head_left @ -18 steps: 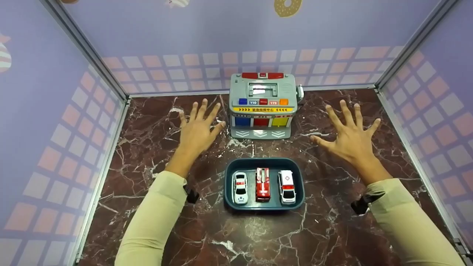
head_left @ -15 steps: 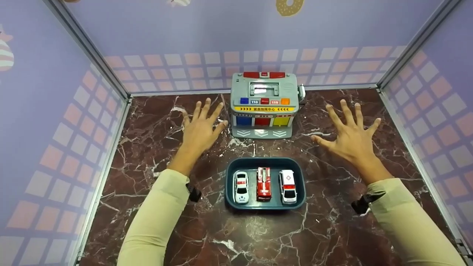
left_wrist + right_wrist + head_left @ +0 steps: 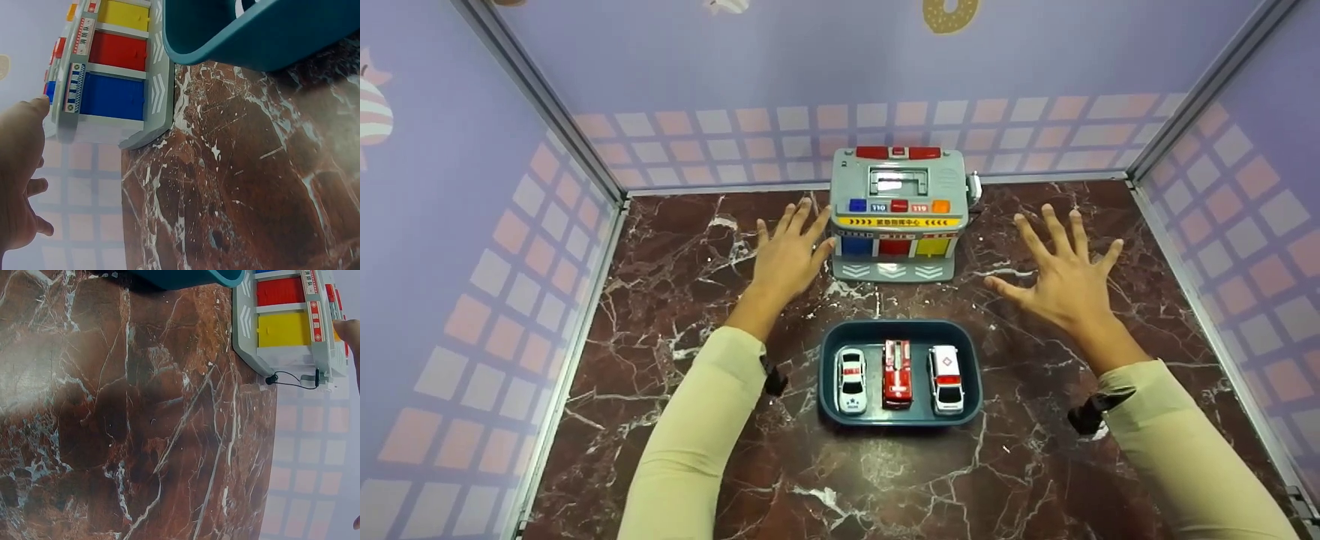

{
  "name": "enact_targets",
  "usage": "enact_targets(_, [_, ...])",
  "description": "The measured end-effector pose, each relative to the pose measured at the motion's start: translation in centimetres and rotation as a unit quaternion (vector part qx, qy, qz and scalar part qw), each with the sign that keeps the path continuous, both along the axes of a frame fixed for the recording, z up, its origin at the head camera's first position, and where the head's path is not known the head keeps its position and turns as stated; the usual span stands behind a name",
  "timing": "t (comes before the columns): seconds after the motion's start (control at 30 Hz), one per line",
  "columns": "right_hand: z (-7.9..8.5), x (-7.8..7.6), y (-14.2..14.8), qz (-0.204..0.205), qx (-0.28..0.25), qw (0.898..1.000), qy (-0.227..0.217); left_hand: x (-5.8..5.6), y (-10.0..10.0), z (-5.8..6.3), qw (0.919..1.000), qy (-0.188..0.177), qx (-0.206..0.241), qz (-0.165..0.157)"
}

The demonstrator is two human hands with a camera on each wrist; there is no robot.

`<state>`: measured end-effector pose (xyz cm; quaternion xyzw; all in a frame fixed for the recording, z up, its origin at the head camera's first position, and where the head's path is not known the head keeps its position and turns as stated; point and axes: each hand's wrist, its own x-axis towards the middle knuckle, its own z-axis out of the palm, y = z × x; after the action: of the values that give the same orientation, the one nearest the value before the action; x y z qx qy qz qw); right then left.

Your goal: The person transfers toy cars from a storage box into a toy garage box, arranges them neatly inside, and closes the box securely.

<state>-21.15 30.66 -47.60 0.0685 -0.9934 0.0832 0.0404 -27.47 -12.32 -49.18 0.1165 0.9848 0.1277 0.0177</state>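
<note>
A grey toy garage (image 3: pixel 896 202) with blue, red and yellow doors stands against the back wall. My left hand (image 3: pixel 789 255) hovers at its left side, fingers spread and fingertips right by its edge in the head view. On the other side my right hand (image 3: pixel 1063 281) is held with fingers spread wide, apart from the garage. Neither hand holds anything. In front of the garage sits a dark teal tray (image 3: pixel 826 420). Inside it, a white police car (image 3: pixel 852 381), a red fire truck (image 3: pixel 897 373) and a white ambulance (image 3: pixel 946 379) lie side by side.
The table (image 3: pixel 840 487) has a dark red marbled top. Purple walls with pink and white squares rise at the left (image 3: pixel 457 315), back (image 3: pixel 720 142) and right (image 3: pixel 1260 195). A thin black cord (image 3: pixel 295 382) hangs at the garage's right side.
My left hand has moved right, closer to the garage. My right hand has shifted slightly left. The tray, cars and garage stay in place.
</note>
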Motion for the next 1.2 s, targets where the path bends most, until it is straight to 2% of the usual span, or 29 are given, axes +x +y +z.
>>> enact_targets(0.3, [-0.7,-0.1,-0.8,0.005,0.004,1.0,-0.002,-2.1,1.2,-0.8,0.9993,-0.006,0.035,0.013])
enact_targets(0.6, [-0.9,-0.6,-0.9,0.013,0.011,1.0,0.003,-3.5,2.3,-0.6,0.9975,0.021,0.063,0.024])
enact_targets(0.97, [-0.8,-1.4,-1.7,0.031,0.01,0.999,0.004,-3.9,2.9,-0.6,0.9946,0.052,0.085,0.028])
enact_targets(1.2, [-0.8,-2.1,-2.5,0.044,0.005,0.999,0.008,-4.0,3.1,-0.6,0.9929,0.05,0.102,0.037])
